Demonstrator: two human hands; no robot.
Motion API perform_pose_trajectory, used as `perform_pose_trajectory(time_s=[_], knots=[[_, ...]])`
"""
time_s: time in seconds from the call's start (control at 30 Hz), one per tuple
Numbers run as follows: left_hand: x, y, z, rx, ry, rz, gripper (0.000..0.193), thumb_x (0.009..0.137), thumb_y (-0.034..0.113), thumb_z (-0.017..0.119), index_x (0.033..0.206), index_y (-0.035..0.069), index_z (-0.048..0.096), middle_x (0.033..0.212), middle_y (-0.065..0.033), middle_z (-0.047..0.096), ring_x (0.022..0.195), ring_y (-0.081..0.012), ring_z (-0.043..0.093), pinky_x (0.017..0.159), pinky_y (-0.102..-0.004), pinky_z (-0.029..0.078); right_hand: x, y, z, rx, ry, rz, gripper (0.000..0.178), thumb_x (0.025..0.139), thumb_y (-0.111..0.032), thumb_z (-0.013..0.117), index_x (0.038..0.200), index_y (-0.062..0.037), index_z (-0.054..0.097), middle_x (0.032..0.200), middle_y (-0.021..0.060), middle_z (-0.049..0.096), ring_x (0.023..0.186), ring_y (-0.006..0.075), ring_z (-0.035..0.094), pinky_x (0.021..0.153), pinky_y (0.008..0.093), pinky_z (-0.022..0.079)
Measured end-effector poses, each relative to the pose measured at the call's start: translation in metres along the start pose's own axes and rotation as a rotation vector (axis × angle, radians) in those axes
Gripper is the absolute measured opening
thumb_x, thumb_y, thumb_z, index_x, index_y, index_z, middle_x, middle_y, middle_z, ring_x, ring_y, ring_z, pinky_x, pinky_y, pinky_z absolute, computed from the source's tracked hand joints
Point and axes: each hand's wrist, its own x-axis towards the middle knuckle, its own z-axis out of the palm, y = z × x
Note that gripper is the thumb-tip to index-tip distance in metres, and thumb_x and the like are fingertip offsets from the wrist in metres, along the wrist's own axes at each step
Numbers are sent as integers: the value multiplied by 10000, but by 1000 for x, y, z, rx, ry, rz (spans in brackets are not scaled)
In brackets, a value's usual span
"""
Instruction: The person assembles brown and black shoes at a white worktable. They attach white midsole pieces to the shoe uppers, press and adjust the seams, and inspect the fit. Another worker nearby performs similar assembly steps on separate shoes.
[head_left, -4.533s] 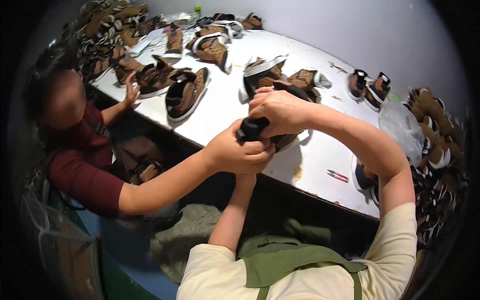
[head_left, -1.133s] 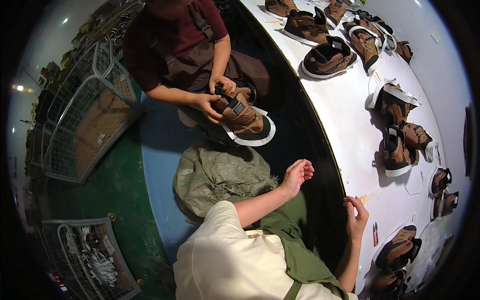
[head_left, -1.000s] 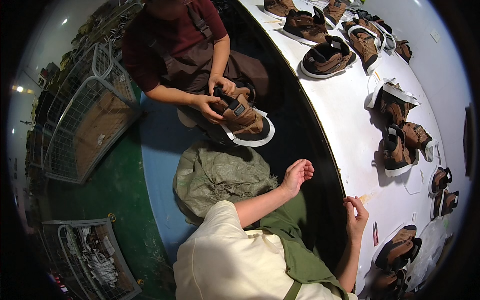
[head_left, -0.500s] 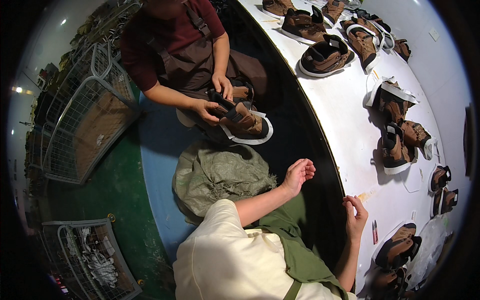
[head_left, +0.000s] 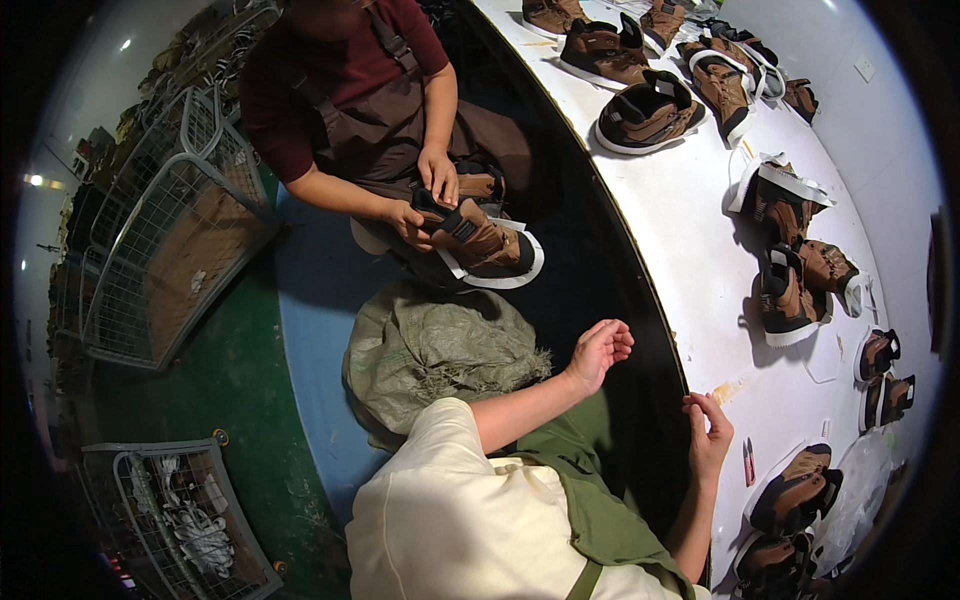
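Note:
Over the dark gap beside the table, my left hand [head_left: 604, 352] hovers with its fingers loosely bent and slightly apart, nothing in it. At the table's edge my right hand [head_left: 710, 432] is closed in a pinch, the thumb near the fingertips; whether anything small sits between them I cannot make out. A small cutter with a red handle [head_left: 749, 467] lies on the white table [head_left: 690, 260] just right of that hand. Brown-and-black shoes [head_left: 800, 490] with white soles lie farther right. Across from me, a co-worker's hands hold a brown shoe [head_left: 490, 245] over the lap.
A grey-green woven sack [head_left: 440, 340] rests between me and the co-worker. Wire carts [head_left: 170, 270] stand on the left; the lower cart [head_left: 200, 520] contains white scraps. More shoes [head_left: 650, 110] line the table's far end. Clear plastic [head_left: 855, 490] lies at the right.
The co-worker's upper hand has shifted slightly down onto the shoe's opening. My two hands stay almost where they were.

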Motion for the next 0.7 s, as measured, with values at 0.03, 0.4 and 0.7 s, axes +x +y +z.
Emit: perform_pose_trajectory(time_s=[0.03,0.4,0.7], knots=[[0,0,0,0,-1,-2,230,987,324,518,981,102,578,887,-27,624,813,-127,588,761,-281,481,-1,1,0,-3,-1,5,142,925,-68,601,1015,0,688,866,78,712,837,177,664,1105,479,331],[-3,-1,5,2,-10,-4,226,984,321,524,985,102,579,886,-30,627,808,-127,593,756,-279,485,-1,1,1,10,-1,25,148,932,-79,598,1016,2,688,861,79,712,832,181,664,1094,470,343],[-2,-5,6,6,-14,-11,223,986,312,520,985,96,578,890,-32,623,807,-125,581,757,-277,481,-2,0,2,18,10,30,132,928,-72,601,995,3,688,848,69,707,824,170,658,1093,468,347]])
